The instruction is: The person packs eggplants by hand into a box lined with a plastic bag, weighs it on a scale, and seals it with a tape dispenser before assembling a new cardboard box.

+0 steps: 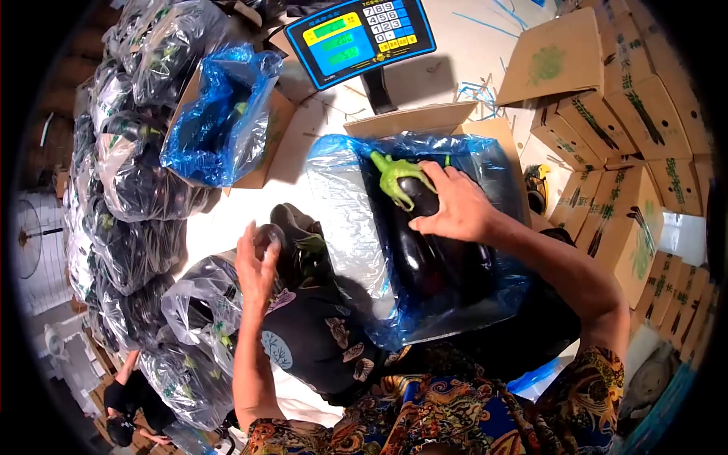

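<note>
My right hand (462, 208) grips a dark purple eggplant (415, 193) by its upper part, near the green cap. This eggplant lies on other glossy eggplants (425, 265) in a carton lined with blue plastic film (349, 220). Off to the left, my left hand (256, 265) has its fingers and thumb around the rounded end of another eggplant (268, 234). Close beside it are more dark eggplants (303, 246), above my patterned dark trouser leg. The palm side of my left hand is partly hidden.
A digital scale display (360, 38) stands beyond the carton. Another blue-lined carton (269, 144) sits at upper left, beside piled clear bags of eggplants (136, 167). Stacked cardboard boxes (629, 114) fill the right side. Another person (136, 402) is at lower left.
</note>
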Tool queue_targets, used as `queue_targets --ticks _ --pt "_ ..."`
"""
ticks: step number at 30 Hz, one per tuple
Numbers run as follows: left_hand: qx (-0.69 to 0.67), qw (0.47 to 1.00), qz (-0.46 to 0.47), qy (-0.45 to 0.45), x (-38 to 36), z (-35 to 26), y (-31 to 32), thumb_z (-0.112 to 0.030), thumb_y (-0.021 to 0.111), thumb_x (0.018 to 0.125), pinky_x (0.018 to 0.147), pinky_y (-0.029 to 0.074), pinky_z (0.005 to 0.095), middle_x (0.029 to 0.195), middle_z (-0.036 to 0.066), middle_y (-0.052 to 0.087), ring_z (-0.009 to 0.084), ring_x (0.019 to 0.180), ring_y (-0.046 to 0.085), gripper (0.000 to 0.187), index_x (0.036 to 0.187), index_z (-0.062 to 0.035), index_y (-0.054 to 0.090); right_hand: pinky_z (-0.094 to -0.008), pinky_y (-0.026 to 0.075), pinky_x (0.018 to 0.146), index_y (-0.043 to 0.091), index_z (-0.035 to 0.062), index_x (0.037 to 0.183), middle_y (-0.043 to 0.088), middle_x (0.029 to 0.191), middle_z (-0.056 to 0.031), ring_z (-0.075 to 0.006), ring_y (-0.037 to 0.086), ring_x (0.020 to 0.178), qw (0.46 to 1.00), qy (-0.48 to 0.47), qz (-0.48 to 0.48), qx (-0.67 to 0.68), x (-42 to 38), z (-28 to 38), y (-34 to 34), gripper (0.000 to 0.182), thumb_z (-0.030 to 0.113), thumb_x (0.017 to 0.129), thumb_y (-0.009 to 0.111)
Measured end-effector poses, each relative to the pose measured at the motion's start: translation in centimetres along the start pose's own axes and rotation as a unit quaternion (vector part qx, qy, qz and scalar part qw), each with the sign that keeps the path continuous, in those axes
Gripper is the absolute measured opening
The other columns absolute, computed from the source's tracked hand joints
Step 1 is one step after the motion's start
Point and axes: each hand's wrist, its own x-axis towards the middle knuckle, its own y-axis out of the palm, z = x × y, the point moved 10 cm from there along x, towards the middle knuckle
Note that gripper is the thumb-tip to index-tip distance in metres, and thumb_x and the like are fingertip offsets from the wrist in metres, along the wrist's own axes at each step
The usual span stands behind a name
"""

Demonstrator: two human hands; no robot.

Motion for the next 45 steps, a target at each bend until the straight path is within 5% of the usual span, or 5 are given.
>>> queue_targets --ticks 1,5,12,21,45 --pt "-0.085 0.993 0.041 -0.065 1.1 -4.4 0.3 -0.017 0.073 0.086 0.095 0.049 0.0399 0.126 0.022 0.058 0.0301 0.114 0.060 0.066 0.143 -0.0023 0.044 -0.0511 0.042 0.095 0.037 0.0123 0.139 0.051 0.117 -0.0263 -0.0440 0.050 0.111 0.999 -0.039 -0.029 0.001 -0.6 0.8 0.0 0.086 0.038 0.069 0.079" --pt "0.089 0.931 0.132 0.328 3.5 -22.9 3.4 -0.010 0.078 0.071 0.106 0.039 0.0459 0.140 0.014 0.050 0.0321 0.131 0.045 0.075 0.140 -0.0082 0.049 -0.0511 0.040 0.096 0.038 0.0099 0.134 0.049 0.116 -0.0249 -0.0445 0.047 0.112 0.992 -0.123 -0.027 -0.008 -2.7 4.1 -0.4 0.083 0.036 0.067 0.080" --pt "0.265 0.795 0.210 0.504 2.4 -28.9 12.3 -0.007 0.080 0.063 0.101 0.041 0.0462 0.129 0.011 0.054 0.0330 0.124 0.049 0.071 0.129 -0.0108 0.056 -0.0518 0.041 0.095 0.038 0.0037 0.128 0.049 0.112 -0.0290 -0.0470 0.049 0.108 0.987 -0.133 -0.007 0.090 -1.5 1.3 -1.2 0.083 0.039 0.066 0.081" --pt "0.252 0.778 0.302 0.491 4.1 -28.3 13.8 -0.006 0.078 0.064 0.090 0.047 0.0416 0.103 0.010 0.060 0.0315 0.101 0.056 0.053 0.114 -0.0055 0.062 -0.0365 0.046 0.097 0.046 -0.0009 0.133 0.060 0.122 -0.0169 -0.0250 0.057 0.114 0.915 -0.067 0.220 0.330 0.4 -1.2 1.8 0.092 0.036 0.059 0.090" --pt "0.280 0.818 0.176 0.470 5.4 -25.0 15.8 0.003 0.059 0.075 0.090 0.045 0.0427 0.115 0.010 0.061 0.0317 0.110 0.055 0.040 0.113 -0.0064 0.064 -0.0487 0.050 0.090 0.048 -0.0041 0.117 0.066 0.107 -0.0271 -0.0440 0.063 0.104 0.999 0.007 0.029 -0.046 -0.5 0.7 -0.9 0.077 0.046 0.068 0.079"
